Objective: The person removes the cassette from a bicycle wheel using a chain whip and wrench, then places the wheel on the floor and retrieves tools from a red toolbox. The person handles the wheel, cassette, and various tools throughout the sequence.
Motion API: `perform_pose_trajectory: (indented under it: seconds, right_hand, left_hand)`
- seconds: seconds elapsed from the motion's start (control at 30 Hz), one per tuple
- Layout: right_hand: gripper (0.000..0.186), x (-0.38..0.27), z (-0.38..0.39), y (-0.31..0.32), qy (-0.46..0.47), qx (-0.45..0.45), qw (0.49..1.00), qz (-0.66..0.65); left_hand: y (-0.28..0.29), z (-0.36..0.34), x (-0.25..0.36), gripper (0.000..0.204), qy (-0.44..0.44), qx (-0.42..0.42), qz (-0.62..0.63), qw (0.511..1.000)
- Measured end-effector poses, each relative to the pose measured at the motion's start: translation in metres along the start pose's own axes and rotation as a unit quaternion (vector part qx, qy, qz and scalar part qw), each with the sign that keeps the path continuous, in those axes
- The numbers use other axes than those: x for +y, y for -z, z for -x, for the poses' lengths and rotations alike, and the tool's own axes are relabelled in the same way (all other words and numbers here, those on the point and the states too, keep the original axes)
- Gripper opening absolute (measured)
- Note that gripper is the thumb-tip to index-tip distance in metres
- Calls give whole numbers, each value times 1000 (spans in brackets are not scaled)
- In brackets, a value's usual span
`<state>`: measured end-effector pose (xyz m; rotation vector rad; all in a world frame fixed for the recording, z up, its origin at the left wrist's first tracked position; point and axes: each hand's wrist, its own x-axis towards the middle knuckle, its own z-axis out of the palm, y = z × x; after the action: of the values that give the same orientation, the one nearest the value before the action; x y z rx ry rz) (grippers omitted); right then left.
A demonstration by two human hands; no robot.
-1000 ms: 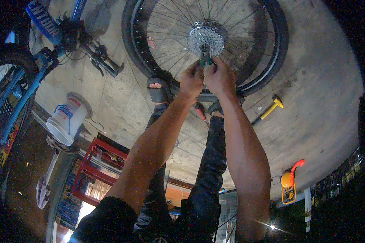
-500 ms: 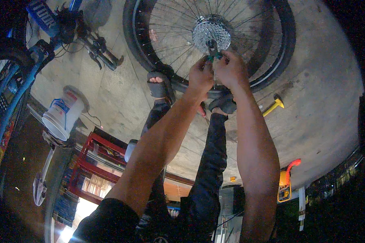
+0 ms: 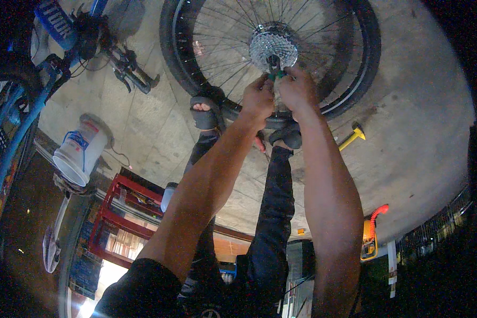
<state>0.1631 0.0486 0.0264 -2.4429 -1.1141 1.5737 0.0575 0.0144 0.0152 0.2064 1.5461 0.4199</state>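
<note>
A bicycle wheel [image 3: 375,63] with a black tyre stands upright beyond my feet, its silver cassette [image 3: 262,47] facing me. Dark-jawed pliers with green handles [image 3: 273,68] meet the hub at the cassette's centre. My left hand [image 3: 258,98] is closed round one handle. My right hand [image 3: 298,93] grips the other, fingers curled inward. Much of the handles is hidden by my fingers, and the exact point the jaws touch is too small to tell.
A yellow-handled hammer [image 3: 352,137] lies on the floor to the right. On the left are a white bucket [image 3: 79,153] and a blue bicycle [image 3: 42,95]. A red metal rack [image 3: 108,222] stands lower left, a yellow device with a red hose [image 3: 373,230] lower right.
The view has shifted slightly. The green handles look a little wider apart at the hub, and both hands stay on the pliers.
</note>
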Motion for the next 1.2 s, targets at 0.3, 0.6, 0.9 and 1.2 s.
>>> perform_pose_trajectory:
  seconds: [0.3,0.6,0.9,1.2]
  right_hand:
    - [37,-30,12,2,68,11,980,185]
    - [26,-52,8,13,126,-75,927,344]
    - [32,-71,2,12,106,-109,903,402]
    - [60,46,11,1,8,-112,986,-123]
  left_hand:
    - [22,-56,-74,38,-499,-3,-183,847]
    - [2,13,-10,29,81,-178,460,866]
    - [-40,12,-20,31,88,-143,548,820]
    - [-30,3,-27,20,112,-64,465,876]
